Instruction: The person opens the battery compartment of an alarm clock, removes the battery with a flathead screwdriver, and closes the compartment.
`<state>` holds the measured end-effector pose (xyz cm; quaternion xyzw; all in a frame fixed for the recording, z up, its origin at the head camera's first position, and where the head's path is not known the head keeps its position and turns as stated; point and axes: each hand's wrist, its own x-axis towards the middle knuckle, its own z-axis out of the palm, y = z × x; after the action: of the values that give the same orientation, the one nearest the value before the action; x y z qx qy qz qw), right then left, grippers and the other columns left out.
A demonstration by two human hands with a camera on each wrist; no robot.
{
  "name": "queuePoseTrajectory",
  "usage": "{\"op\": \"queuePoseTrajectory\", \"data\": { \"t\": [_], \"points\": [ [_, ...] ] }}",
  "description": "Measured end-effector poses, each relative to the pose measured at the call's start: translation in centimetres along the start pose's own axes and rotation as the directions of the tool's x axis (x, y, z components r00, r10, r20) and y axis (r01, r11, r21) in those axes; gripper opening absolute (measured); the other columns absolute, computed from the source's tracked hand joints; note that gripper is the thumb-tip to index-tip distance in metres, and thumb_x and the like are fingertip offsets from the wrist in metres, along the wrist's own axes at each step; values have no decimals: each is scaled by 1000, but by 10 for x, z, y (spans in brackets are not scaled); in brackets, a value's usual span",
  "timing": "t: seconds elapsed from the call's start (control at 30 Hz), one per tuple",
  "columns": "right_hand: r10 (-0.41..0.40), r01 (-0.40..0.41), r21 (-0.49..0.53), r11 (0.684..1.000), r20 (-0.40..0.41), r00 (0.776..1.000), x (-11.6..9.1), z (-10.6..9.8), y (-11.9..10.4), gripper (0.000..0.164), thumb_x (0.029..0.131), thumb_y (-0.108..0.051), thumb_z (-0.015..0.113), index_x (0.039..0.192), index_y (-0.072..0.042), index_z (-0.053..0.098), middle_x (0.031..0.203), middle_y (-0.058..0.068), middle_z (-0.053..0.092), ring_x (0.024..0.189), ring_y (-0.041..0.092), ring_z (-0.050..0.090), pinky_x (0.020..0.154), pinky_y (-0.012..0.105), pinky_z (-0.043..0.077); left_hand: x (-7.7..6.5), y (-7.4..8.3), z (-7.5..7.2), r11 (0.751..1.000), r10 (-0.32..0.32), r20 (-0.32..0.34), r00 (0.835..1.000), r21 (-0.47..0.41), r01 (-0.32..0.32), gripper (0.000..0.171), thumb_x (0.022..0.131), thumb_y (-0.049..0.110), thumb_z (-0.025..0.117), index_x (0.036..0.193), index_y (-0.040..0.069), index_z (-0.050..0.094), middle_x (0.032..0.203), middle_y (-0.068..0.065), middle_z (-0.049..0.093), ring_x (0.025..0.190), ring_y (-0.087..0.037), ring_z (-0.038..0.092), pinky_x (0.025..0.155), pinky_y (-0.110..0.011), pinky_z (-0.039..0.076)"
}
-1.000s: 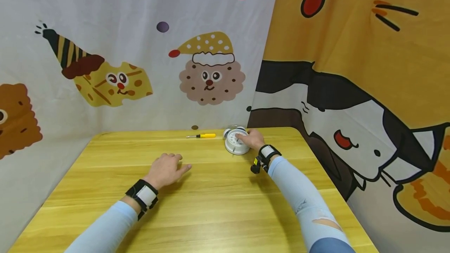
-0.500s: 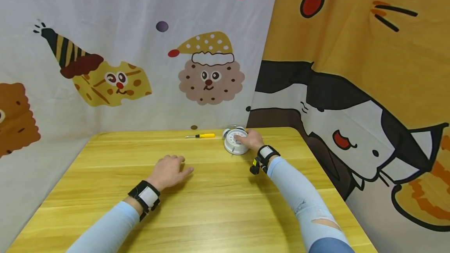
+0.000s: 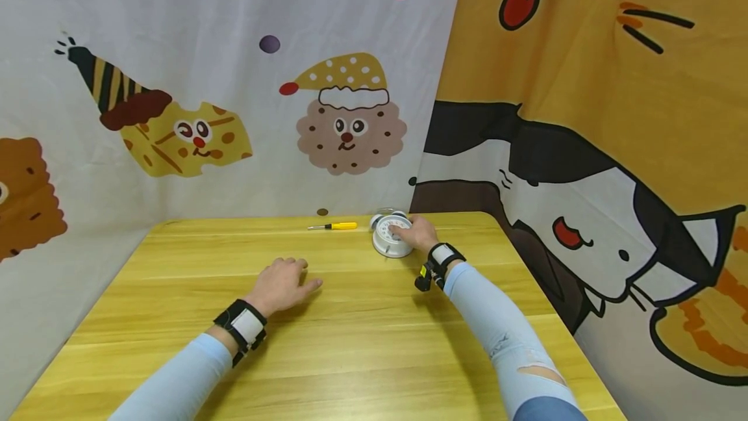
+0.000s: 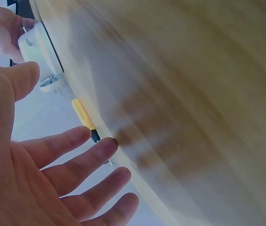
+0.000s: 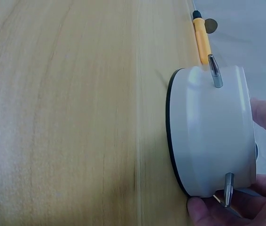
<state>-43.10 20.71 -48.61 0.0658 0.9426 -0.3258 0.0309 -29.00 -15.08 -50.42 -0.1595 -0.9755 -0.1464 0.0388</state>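
Note:
A white twin-bell alarm clock lies on its back at the far side of the table, dial facing up. My right hand grips it from the right, thumb over the dial and fingers around the side. In the right wrist view, two metal feet stick out from the white casing, and fingertips sit by its dark bottom rim. My left hand hovers low over the table at centre left, fingers spread and holding nothing. The left wrist view shows its palm and relaxed fingers.
A screwdriver with a yellow handle lies left of the clock, near the table's back edge. The wooden table meets a printed cloth behind, and more cloth hangs along the right side.
My left hand has shifted very slightly to the right since the first frame. The right hand and the alarm clock stay in place.

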Motion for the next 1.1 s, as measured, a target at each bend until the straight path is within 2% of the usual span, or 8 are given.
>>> {"op": "queuePoseTrajectory", "data": {
  "t": [0.27,0.43,0.6,0.73,0.9,0.97,1.1],
  "points": [
    [23,-23,14,1000,25,999,1,1,0,83,103,-59,75,159,-1,57,161,23,62,147,40,60,123,52,51,1,-1,0,1000,-7,4,1000,11,7,63,107,54,73,136,-2,73,122,-25,80,106,-44,77,89,-57,66],
    [36,-35,-31,999,26,999,22,11,10,88,100,-68,74,158,-3,59,157,22,65,140,40,64,115,50,56,2,0,-1,1000,-9,9,1000,4,9,65,107,54,73,138,-2,72,125,-27,79,108,-45,77,91,-58,65],
    [22,-20,-45,999,26,999,39,21,20,92,96,-72,76,155,-4,60,153,21,67,135,39,66,108,49,58,5,3,-3,1000,-4,23,1000,2,4,71,108,55,70,148,-4,67,136,-30,76,120,-50,74,103,-62,62],
    [15,-14,-46,999,25,1000,35,20,20,94,96,-74,75,156,-3,59,154,22,66,135,40,66,109,48,58,8,4,-5,1000,-2,32,999,5,2,76,109,55,69,155,-4,61,142,-33,72,128,-53,71,108,-64,60],
    [14,-13,-20,1000,30,999,9,10,8,91,98,-69,76,156,-1,58,155,23,65,138,39,65,113,48,57,9,4,-6,1000,-13,44,999,3,13,79,109,57,68,157,-5,59,143,-34,71,130,-54,70,107,-65,60],
    [26,-27,4,1000,48,998,-6,4,-4,87,100,-63,76,158,0,57,158,23,63,142,39,63,118,51,54,9,4,-6,1000,-16,49,999,2,16,79,109,57,68,157,-5,59,144,-35,71,130,-55,69,107,-66,59],
    [14,-14,1,1000,41,999,-12,5,-6,85,102,-63,74,158,-2,57,158,22,63,142,37,63,119,51,53,10,3,-5,1000,-16,49,999,-5,16,80,109,58,67,157,-5,58,144,-35,70,131,-56,69,109,-66,58]
  ]
}}
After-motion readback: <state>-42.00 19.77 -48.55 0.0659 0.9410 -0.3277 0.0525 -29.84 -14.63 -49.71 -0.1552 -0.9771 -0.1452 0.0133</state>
